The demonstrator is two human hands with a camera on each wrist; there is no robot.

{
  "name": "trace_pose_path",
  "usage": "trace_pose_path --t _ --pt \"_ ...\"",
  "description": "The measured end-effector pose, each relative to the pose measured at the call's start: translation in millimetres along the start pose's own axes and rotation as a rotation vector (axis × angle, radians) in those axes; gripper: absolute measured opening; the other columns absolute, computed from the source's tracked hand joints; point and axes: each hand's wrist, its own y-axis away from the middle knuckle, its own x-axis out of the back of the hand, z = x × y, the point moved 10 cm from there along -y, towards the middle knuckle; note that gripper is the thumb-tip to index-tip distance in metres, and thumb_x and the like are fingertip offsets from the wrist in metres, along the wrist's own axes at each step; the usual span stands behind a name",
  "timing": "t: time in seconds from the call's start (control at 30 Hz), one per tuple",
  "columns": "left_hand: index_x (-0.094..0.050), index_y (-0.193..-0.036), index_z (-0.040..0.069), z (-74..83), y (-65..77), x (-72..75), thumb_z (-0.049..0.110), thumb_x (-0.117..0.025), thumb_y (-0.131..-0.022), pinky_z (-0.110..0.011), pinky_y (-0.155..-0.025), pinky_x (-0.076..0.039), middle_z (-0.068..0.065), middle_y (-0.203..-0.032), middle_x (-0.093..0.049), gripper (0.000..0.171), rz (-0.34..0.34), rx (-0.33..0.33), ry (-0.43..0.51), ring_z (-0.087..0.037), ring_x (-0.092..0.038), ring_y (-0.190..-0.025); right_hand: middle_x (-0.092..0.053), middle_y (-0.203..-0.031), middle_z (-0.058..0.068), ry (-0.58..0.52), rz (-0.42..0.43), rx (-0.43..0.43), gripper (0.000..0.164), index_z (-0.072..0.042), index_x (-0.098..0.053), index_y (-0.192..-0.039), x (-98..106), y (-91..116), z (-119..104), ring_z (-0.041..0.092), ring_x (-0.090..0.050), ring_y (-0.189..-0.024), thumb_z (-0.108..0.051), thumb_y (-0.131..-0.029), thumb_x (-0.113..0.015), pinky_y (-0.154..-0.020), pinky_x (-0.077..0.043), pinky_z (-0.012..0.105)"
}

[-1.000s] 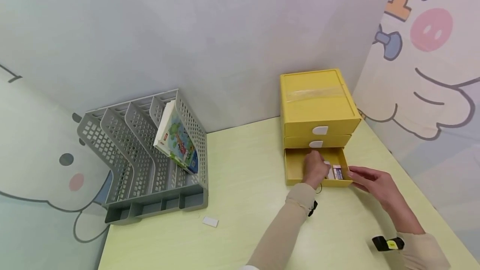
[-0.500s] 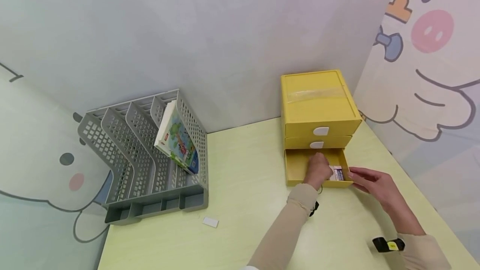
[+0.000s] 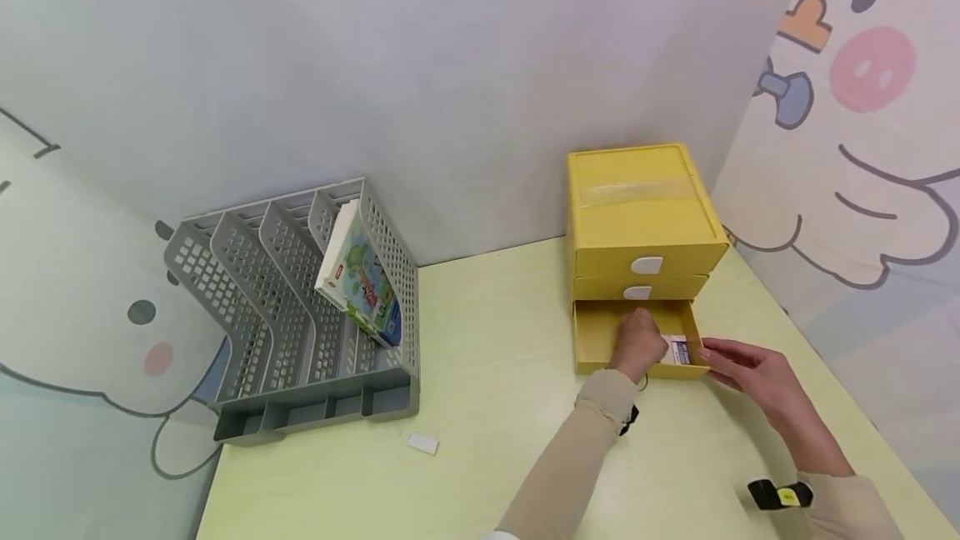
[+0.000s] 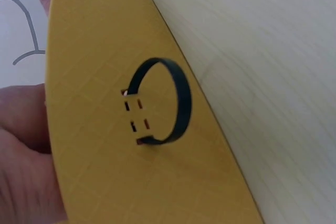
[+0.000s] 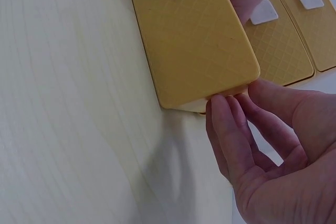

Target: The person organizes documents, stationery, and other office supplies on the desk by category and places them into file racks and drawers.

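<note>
The bottom drawer (image 3: 592, 370) of a yellow drawer unit (image 3: 633, 198) is pulled out. My left hand (image 3: 639, 342) reaches down inside it over the front wall, its fingertips hidden, and I cannot tell whether they hold anything. Just right of that hand lie a white item (image 3: 667, 349) and a small white-and-blue block (image 3: 680, 350), eraser-like in look. My right hand (image 5: 278, 140) holds the drawer at its right front corner, thumb near the upper edge and fingers against the side. A dark strap loop (image 4: 182, 100) sticks out from the drawer's front.
A grey perforated file rack (image 3: 300, 307) stands at the left, with picture books (image 3: 367, 282) in its rightmost slot. A small white block (image 3: 423, 443) lies on the table (image 3: 487, 407) before it. Walls rise behind and to the right of the drawer unit.
My left hand has shifted slightly rightward inside the drawer and now covers more of the white item. My right hand keeps its place at the drawer corner. The head view has tilted slightly.
</note>
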Motion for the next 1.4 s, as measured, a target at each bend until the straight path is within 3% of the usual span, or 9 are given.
trace_pose_path --t 0.2,0.37,0.53,0.67,0.97,1.4 --pt "-0.035 -0.049 0.011 5.8 4.8 11.6 -0.001 -0.069 -0.091 -0.023 -0.038 -0.015 0.005 -0.044 -0.021 0.056 0.01 -0.11 0.098 -0.009 -0.019 -0.037 -0.067 -0.103 -0.019 -0.02 -0.002 -0.004 0.06 0.018 -0.051 -0.139 0.0 -0.1 0.1 0.003 -0.071 -0.091 -0.023 -0.1 -0.07 -0.08 -0.06 0.03" --pt "-0.049 -0.057 0.011 13.5 11.1 31.6 0.002 -0.067 -0.093 -0.021 -0.043 -0.026 0.007 -0.051 -0.038 0.042 0.066 -0.204 0.101 -0.007 -0.035 -0.047 -0.067 -0.101 -0.023 -0.004 -0.003 -0.001 0.063 0.018 -0.051 -0.139 -0.2 0.2 -2.5 0.003 -0.072 -0.091 -0.027 -0.099 -0.071 -0.08 -0.06 0.029" --pt "-0.07 -0.076 0.012 16.9 17.4 43.9 0.008 -0.072 -0.092 -0.017 -0.055 -0.041 0.008 -0.068 -0.059 0.017 0.079 -0.224 0.085 -0.005 -0.051 -0.061 -0.067 -0.101 -0.026 -0.003 0.01 0.003 0.061 0.016 -0.055 -0.137 3.5 0.0 -3.0 0.003 -0.072 -0.09 -0.027 -0.098 -0.073 -0.079 -0.06 0.029" --pt "-0.074 -0.084 0.01 17.0 24.8 53.4 0.011 -0.073 -0.094 -0.014 -0.058 -0.044 0.007 -0.074 -0.064 0.009 0.07 -0.248 0.134 -0.002 -0.054 -0.064 -0.069 -0.1 -0.025 -0.015 0.012 -0.017 0.057 0.015 -0.057 -0.135 4.8 0.3 0.6 0.002 -0.072 -0.089 -0.025 -0.097 -0.074 -0.078 -0.06 0.028" --pt "-0.075 -0.085 0.012 1.2 38.5 79.1 0.015 -0.074 -0.093 -0.014 -0.061 -0.046 0.009 -0.075 -0.068 0.009 0.089 -0.261 0.212 0.002 -0.058 -0.066 -0.067 -0.102 -0.025 0.0 -0.002 -0.023 0.063 0.019 -0.051 -0.138 -0.2 -2.8 3.9 -0.002 -0.07 -0.089 -0.024 -0.098 -0.073 -0.078 -0.06 0.029" --pt "-0.077 -0.093 0.011 -23.3 63.0 114.5 0.015 -0.074 -0.095 -0.016 -0.071 -0.05 0.01 -0.082 -0.068 0.005 0.112 -0.348 0.3 -0.001 -0.06 -0.075 -0.067 -0.101 -0.026 -0.013 -0.004 -0.029 0.059 0.015 -0.056 -0.136 1.2 -3.0 3.6 -0.001 -0.071 -0.089 -0.026 -0.098 -0.073 -0.078 -0.06 0.028"
